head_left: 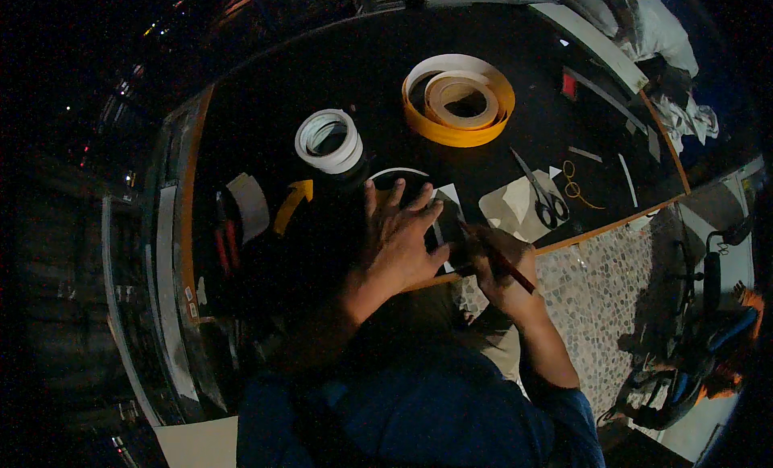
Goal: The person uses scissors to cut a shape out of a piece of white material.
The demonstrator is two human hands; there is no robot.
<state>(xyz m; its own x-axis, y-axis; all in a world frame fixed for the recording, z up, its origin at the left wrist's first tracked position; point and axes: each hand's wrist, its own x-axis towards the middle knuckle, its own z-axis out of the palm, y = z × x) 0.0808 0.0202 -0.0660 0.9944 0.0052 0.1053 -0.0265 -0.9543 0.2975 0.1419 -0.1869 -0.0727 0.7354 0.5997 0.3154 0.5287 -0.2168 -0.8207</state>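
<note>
a slim, straight, dark-red tool point(518, 277) slants at the near edge of the table point(366, 74), the right hand point(501, 267) clamping its fingers on it. the left hand point(398, 243) spreads its fingers apart beside a pointed white piece point(448, 194). beyond: smooth white rings point(352, 157), a broad yellow coil point(455, 136).

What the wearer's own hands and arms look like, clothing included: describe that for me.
The left hand and right hand look bare: no gloves or watch show. The top is dark blue; its right sleeve ends near the elbow, leaving the forearm uncovered. Shadow hides the left sleeve's edge.
</note>
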